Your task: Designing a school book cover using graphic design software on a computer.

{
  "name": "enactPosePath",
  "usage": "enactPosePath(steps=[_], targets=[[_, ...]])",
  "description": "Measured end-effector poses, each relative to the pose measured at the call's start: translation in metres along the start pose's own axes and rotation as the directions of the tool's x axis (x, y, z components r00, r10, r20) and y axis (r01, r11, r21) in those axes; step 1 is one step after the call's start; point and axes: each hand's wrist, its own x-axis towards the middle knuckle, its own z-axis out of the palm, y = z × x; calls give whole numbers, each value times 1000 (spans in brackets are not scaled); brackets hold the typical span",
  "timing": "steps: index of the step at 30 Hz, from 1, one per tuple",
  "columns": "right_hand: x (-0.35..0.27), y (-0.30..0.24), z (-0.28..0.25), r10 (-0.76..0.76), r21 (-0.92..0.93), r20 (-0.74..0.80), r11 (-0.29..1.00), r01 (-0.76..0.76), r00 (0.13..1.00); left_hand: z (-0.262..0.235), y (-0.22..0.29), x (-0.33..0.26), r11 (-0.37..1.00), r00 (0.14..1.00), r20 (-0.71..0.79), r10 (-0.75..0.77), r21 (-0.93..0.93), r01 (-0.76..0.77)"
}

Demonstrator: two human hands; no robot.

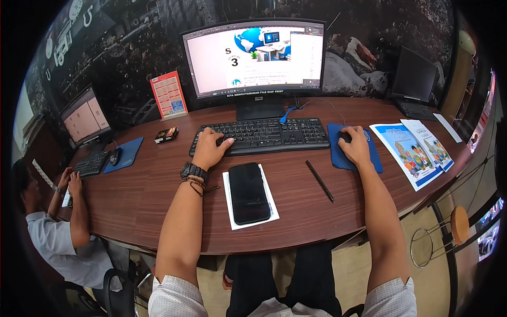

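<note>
Left hand (209,149) loose, fingers curved down on left end of black keyboard (274,138), thumb out to the right. Right hand (357,148) cupped over black mouse (345,137), gripping it, on blue mouse pad (341,160), well back from desk (293,219) front edge. Keyboard's right end close beside pad's left edge; most of pad's bare room lies on the near side, partly under the right wrist. Both forearms cross desk front edge.

Phone (249,195), screen dark, lies on white paper (274,214), between keyboard and front edge, just right of left wrist. Pen (320,182) slanted, well apart from phone, with bare wood both sides; more bare wood between pen and right forearm. Booklets (405,157) overlap toward desk right edge, left one just beside pad.

Monitor (259,61) stands behind keyboard along desk back edge; blue connector (287,115) at keyboard's back edge. Calendar (169,95) upright left of monitor, small box (166,136) nearer, left of keyboard.
</note>
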Motion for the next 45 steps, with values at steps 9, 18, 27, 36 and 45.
enactPosePath(steps=[9, 18, 27, 36, 45], targets=[[0, -2, -2, 15, -8, 8, 1000, -15, 1000, 2, -1, 1, 1000, 1000, -12, 9, -2, -9], [-1, -3, -3, 16, -10, 15, 1000, -15, 1000, 1, -2, 0, 1000, 1000, -7, 10, -1, -10], [0, -2, -2, 12, -6, 11, 1000, -12, 1000, 4, -5, 0, 999, 998, -42, 46, 20, -46], [0, -3, -3, 28, -20, 19, 999, -27, 999, 3, -3, 0, 999, 999, -19, 27, 24, -27], [-1, -5, -4, 18, -15, 8, 1000, -18, 1000, 2, -2, 0, 1000, 1000, -14, 12, 12, -12]])
